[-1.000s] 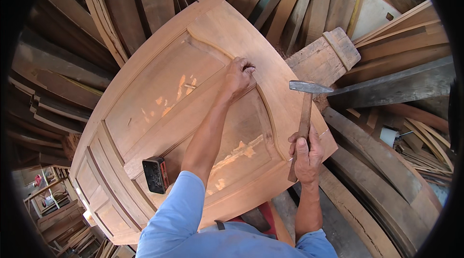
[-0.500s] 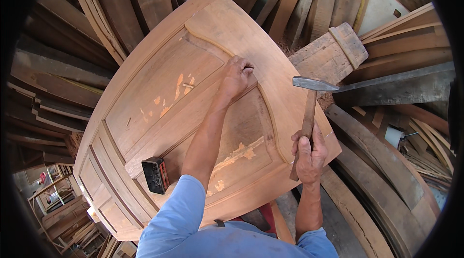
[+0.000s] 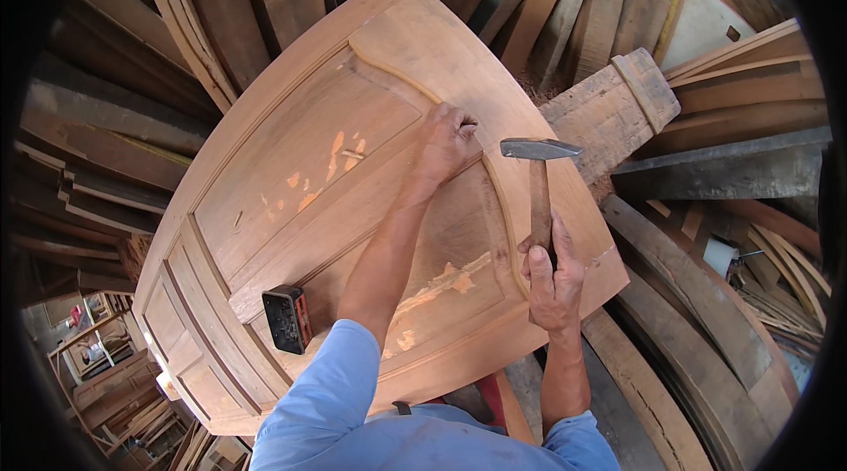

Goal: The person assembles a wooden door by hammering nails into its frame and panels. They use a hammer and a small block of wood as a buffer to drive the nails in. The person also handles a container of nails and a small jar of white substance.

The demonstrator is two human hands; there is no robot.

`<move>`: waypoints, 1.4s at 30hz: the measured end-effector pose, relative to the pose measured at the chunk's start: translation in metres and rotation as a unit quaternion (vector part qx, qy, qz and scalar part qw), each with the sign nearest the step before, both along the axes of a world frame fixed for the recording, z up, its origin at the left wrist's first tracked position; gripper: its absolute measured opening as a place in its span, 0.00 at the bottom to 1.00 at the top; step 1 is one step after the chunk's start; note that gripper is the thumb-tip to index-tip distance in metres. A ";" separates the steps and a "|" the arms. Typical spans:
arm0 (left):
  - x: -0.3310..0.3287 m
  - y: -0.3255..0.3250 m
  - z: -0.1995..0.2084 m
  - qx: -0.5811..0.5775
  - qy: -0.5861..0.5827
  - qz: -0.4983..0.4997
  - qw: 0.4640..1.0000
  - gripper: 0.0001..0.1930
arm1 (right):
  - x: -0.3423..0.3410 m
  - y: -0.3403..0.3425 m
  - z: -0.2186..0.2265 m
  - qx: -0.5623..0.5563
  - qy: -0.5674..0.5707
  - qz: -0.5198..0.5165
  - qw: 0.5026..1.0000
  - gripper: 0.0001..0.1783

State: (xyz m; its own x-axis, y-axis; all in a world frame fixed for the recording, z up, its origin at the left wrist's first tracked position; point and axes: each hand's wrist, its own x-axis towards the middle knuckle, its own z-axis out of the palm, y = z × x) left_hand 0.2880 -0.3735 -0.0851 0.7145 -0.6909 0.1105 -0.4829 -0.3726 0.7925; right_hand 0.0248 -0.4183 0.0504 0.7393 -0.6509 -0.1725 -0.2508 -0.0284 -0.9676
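Observation:
A panelled wooden door [image 3: 309, 224] lies flat before me, with orange filler patches on its panels. Along the curved edge of its far right panels runs a thin wavy moulding strip [image 3: 388, 74]. My left hand [image 3: 450, 140] rests on this strip, fingers pinched together; what they hold, if anything, is too small to make out. In my right hand [image 3: 556, 281] is a hammer [image 3: 541, 175], gripped by its wooden handle, its steel head raised over the door to the right of my left hand.
An open black and orange box [image 3: 286, 319] sits on the door near my left forearm. Two small wooden pieces lie on the panel, one of them a short stick [image 3: 353, 154]. Stacked boards [image 3: 732, 162] surround the door, and a rough plank [image 3: 609, 105] juts out beyond it.
The hammer has swung left, closer to my left hand, and my right hand has moved slightly left with it. My left hand stays at the moulding; the whole view has shifted a little.

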 end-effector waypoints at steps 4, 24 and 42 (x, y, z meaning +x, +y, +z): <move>-0.001 -0.001 0.003 -0.007 0.013 0.000 1.000 0.04 | 0.003 -0.002 0.001 -0.006 0.010 0.009 1.000 0.34; 0.000 0.001 -0.015 -0.030 -0.116 -0.031 0.992 0.08 | 0.053 -0.033 -0.043 -0.324 0.170 0.128 0.922 0.39; -0.001 0.001 -0.010 -0.012 -0.073 -0.037 0.997 0.10 | 0.052 -0.032 -0.047 -0.278 0.050 0.079 0.956 0.40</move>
